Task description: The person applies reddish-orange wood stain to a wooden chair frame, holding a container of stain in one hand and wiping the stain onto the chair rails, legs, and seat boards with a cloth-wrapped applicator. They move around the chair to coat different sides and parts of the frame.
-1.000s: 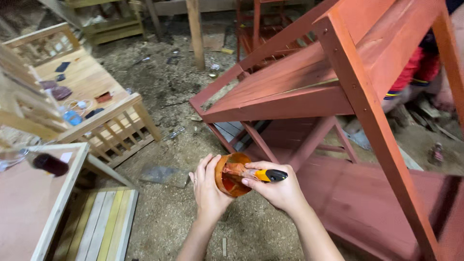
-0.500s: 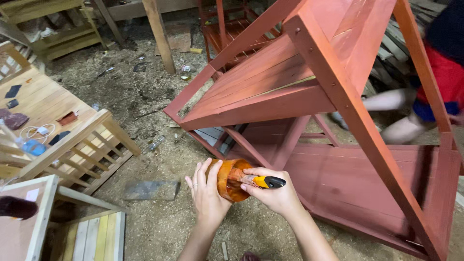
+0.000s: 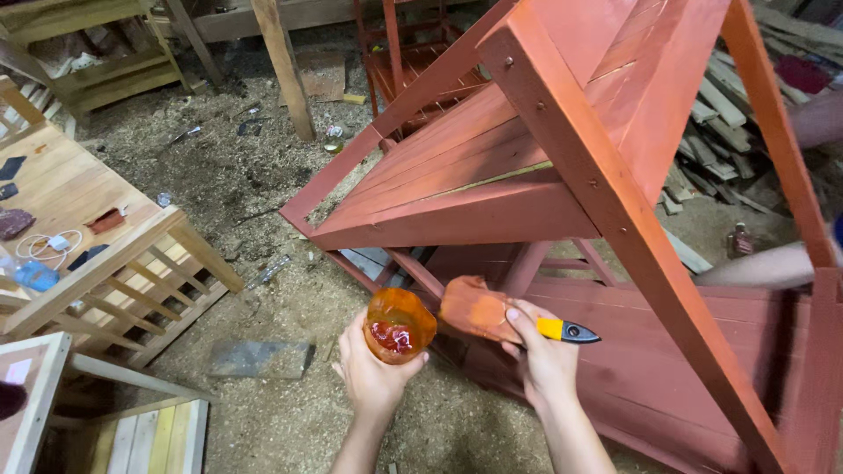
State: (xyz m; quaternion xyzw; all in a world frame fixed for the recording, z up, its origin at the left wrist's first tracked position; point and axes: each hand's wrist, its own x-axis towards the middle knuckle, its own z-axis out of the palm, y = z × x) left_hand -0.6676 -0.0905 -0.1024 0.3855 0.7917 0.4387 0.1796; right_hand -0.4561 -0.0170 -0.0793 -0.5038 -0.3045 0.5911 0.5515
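My left hand (image 3: 373, 373) cups the paint cup (image 3: 399, 323); my right hand (image 3: 544, 360), fingers closed, grips the paintbrush (image 3: 492, 313) beside the red frame (image 3: 562, 149).

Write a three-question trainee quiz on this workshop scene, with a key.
1. True or false: the left hand holds the paint cup.
2. What does the right hand hold? A) hammer B) paintbrush C) saw
3. What colour is the painted wooden frame in front of the person?

Key: 1 true; 2 B; 3 reddish-brown.
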